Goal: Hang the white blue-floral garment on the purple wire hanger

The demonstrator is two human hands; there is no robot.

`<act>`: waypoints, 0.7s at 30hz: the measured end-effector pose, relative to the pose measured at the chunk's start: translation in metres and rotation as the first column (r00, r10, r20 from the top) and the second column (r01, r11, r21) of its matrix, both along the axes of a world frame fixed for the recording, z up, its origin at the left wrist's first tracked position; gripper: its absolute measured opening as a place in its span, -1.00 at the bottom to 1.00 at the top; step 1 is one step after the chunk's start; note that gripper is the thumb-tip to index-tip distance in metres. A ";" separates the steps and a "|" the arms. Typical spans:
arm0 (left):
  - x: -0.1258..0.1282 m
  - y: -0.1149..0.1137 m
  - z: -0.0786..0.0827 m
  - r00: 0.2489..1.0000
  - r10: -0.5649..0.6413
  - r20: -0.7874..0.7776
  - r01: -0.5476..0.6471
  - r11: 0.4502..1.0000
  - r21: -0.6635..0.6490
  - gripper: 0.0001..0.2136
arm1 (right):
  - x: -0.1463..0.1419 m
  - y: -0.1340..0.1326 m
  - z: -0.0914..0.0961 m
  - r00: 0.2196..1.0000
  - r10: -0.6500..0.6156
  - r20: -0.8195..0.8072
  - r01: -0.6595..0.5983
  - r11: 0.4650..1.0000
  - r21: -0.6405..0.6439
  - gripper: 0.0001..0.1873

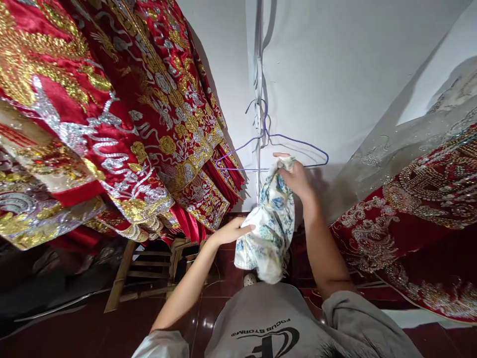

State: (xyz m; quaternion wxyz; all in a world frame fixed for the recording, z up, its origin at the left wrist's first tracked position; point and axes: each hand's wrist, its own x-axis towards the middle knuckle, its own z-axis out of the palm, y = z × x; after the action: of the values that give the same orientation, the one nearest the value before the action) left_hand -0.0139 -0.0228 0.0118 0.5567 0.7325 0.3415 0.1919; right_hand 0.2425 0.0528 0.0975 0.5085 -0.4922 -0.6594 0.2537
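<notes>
A white piece of cloth with a blue and green floral print [275, 219] hangs bunched in front of me; its exact kind is hard to make out. At its top end, my right hand [296, 176] is closed on the gathered fabric. Lower down on the left edge, my left hand [234, 231] grips the cloth, thumb in front and fingers hidden behind. A purple wire hanger [238, 148] is upright just beyond the cloth, its bottom bar passing behind my right hand. Whether cloth and bar touch, I cannot tell.
Red embroidered garments with gold and silver [160, 109] fill the left side. To the right hang a sheer beaded fabric [387, 144] and a dark red beaded garment [372, 233]. White cables [259, 74] run down the wall. A bamboo chair [124, 278] stands low left.
</notes>
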 end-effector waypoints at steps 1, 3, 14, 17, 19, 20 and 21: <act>-0.006 0.001 0.006 0.999 0.033 0.012 -0.033 0.999 0.026 -0.52 | -0.002 0.009 -0.002 0.997 -0.011 0.078 0.015 0.999 -0.050 -0.78; -0.021 0.007 0.016 0.997 0.074 -0.025 -0.071 0.994 0.081 -0.55 | -0.006 0.023 -0.011 0.977 -0.049 0.209 0.080 0.986 -0.145 -0.73; -0.078 0.050 0.053 0.577 0.636 -0.512 -0.247 0.734 0.632 -0.67 | 0.024 0.001 -0.014 0.921 -0.279 0.272 0.338 0.920 -0.198 -0.72; -0.067 0.069 0.082 0.594 0.787 -0.167 -0.463 0.505 0.729 -0.66 | 0.020 -0.005 -0.009 0.931 -0.289 0.224 0.341 0.908 -0.244 -0.71; -0.051 0.083 0.099 0.641 0.767 -0.006 -0.538 0.455 0.710 -0.66 | 0.014 -0.009 -0.009 0.948 -0.265 0.176 0.302 0.922 -0.241 -0.70; -0.042 0.090 0.105 0.676 0.736 0.043 -0.550 0.464 0.695 -0.66 | 0.010 -0.011 -0.011 0.959 -0.243 0.149 0.272 0.935 -0.226 -0.70; -0.033 0.097 0.109 0.716 0.693 0.078 -0.545 0.486 0.684 -0.66 | 0.006 -0.013 -0.012 0.968 -0.219 0.123 0.241 0.948 -0.206 -0.70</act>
State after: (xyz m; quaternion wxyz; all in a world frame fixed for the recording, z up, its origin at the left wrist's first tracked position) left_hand -0.0464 0.0742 0.1212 0.1109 0.7210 0.5473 0.4102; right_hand 0.2485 0.0399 0.0852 0.4438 -0.6308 -0.5898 0.2394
